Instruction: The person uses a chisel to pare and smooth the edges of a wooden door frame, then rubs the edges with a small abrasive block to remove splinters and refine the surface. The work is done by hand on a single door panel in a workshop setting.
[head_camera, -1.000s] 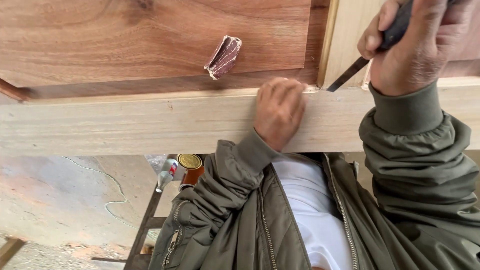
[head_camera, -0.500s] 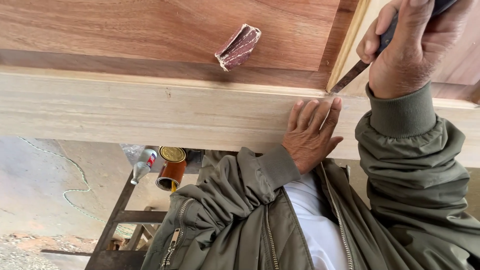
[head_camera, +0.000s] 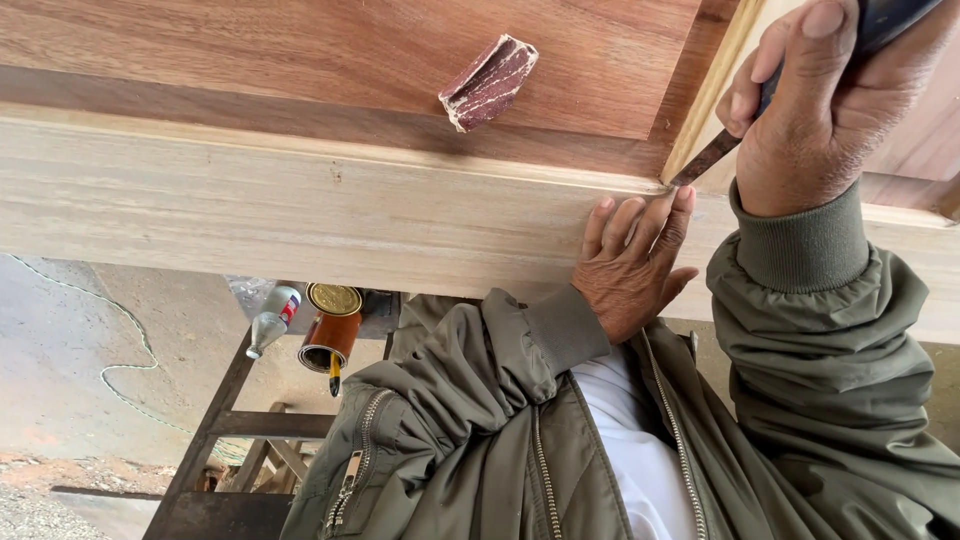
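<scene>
Right grip (head_camera: 820, 110) pinches a chisel (head_camera: 745, 130), its tip at the pale rail's (head_camera: 300, 210) inner corner; left grip (head_camera: 635, 265) lies flat, fingers spread, on that rail near folded sandpaper (head_camera: 488, 82).

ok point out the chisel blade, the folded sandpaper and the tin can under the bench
chisel blade (head_camera: 705, 160), head view, on the middle of the dark blade
folded sandpaper (head_camera: 488, 84), head view, on its reddish top face
tin can (head_camera: 331, 327), head view, on its brown side below the gold lid

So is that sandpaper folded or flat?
Folded: the sandpaper on the wood panel shows doubled layers at its pale edge.
</scene>
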